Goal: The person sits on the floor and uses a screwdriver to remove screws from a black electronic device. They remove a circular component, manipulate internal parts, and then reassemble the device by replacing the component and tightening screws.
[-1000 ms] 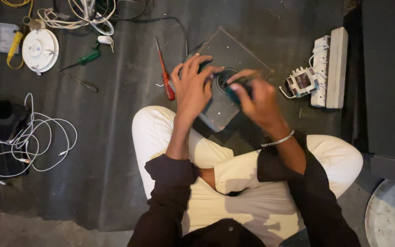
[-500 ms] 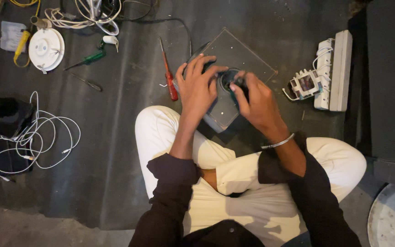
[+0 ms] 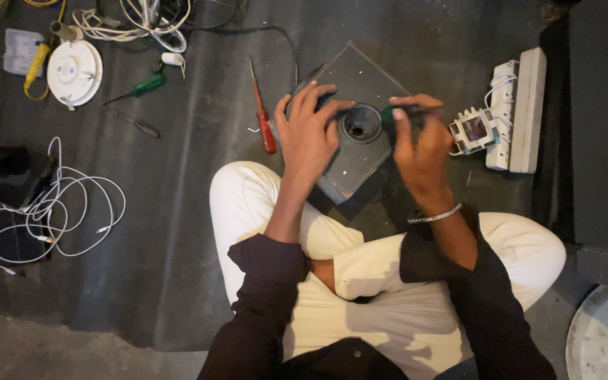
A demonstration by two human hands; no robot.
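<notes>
Step in hand appears to be work at the round socket (image 3: 362, 124). Left hand (image 3: 309, 135) lies open, steadying the square plate (image 3: 360, 77); right hand (image 3: 420, 144) has its grip closed on a green-handled tool (image 3: 397, 112). Next move likely calls for holding the plate firm.

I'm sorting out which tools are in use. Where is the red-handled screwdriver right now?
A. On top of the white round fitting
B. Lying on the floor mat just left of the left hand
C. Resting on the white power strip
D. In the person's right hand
B: the red-handled screwdriver lies on the dark floor mat, just beside the left hand, which rests on the grey square plate.
</notes>
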